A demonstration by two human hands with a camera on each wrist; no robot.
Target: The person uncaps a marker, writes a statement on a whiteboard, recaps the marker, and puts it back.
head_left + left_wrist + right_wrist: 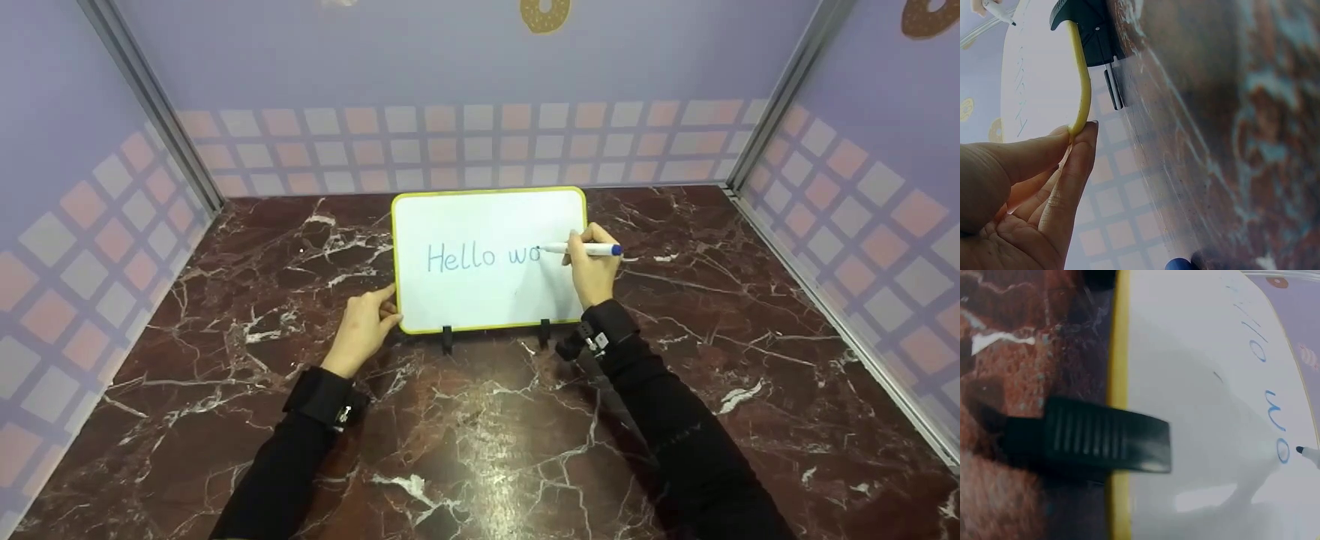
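A whiteboard [480, 300] with a yellow rim stands propped up, "Hello wo" written on it in blue. My right hand [595, 270] grips a white marker [598, 249] with a blue end, at the board's right side. In the right wrist view the dark marker tip [1300, 450] is beside the last "o"; whether it touches the surface I cannot tell. With thumb and fingers, my left hand [361, 330] pinches the board's lower left corner, seen close up in the left wrist view, where the yellow rim [1085, 95] meets the fingertips.
Two black clips [448, 340] hold the board's bottom edge. The dark red marbled table [480, 420] runs back to tiled, purple walls [480, 67] on three sides. A blue rounded thing [1178, 264] shows at the bottom of the left wrist view.
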